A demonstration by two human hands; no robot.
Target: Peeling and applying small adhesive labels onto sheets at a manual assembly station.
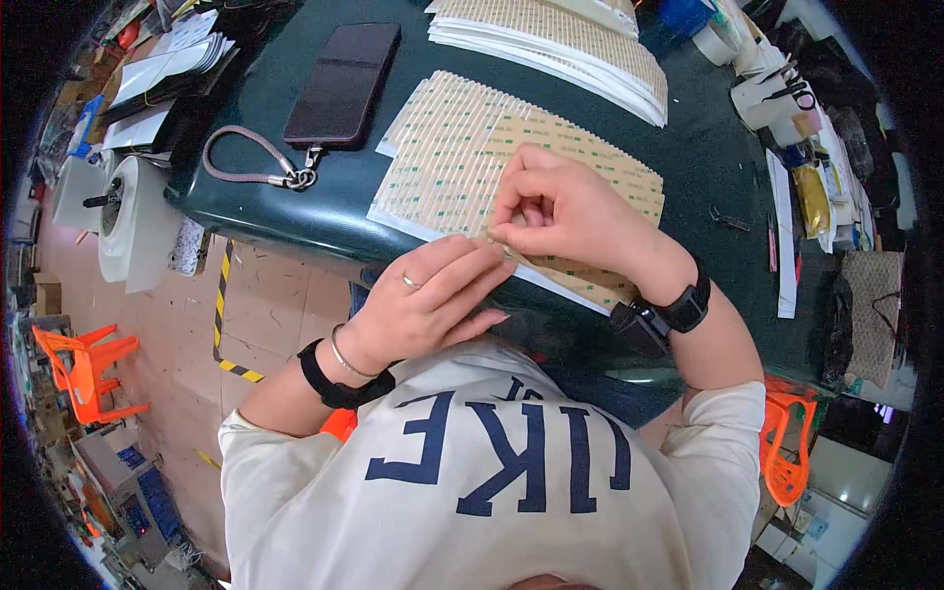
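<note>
A sheet of narrow tan adhesive-tape strips (447, 157), dotted with small green marks and backed in white, lies tilted at the table's near edge. My left hand (418, 295) rests at its near edge, fingers stretched out together, fingertips on the sheet and thumb apart below. My right hand (565, 206) is over the sheet's middle, thumb and index finger pinched close to the left fingertips. What lies in that pinch is too small to make out. A smoother tan piece with green marks (590, 147) shows on the sheet beside the right hand.
Beyond the sheet is a stack of similar striped sheets (551, 49) on the dark green table (265, 202). A phone (344, 84) with a grey wrist strap (241, 177) lies to the left. A long white strip (782, 236) and a scissors holder (772, 98) are on the right.
</note>
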